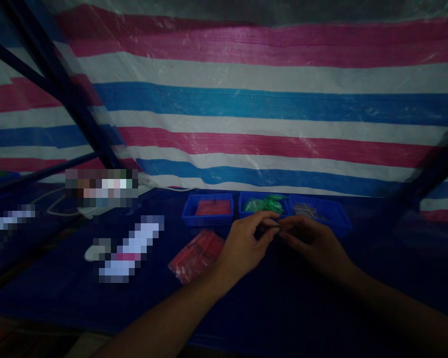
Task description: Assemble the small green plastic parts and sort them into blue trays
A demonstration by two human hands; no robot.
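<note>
My left hand (248,241) and my right hand (315,243) meet fingertip to fingertip above the dark blue table. Both are closed in a pinch around something small and dark, too dim to name. Just beyond them stand three blue trays in a row. The left tray (208,222) holds red flat pieces (213,207), the middle one green plastic-looking packets (272,203), and the right tray (338,219) small greyish pieces (306,211). Beside my left forearm lies a clear plastic bag with red contents (196,256).
A striped plastic sheet (265,104) hangs behind the table (142,308). Dark frame bars (70,109) slant at the left. A white round object (93,252), blurred-out items and a white cable (56,211) lie on the left side.
</note>
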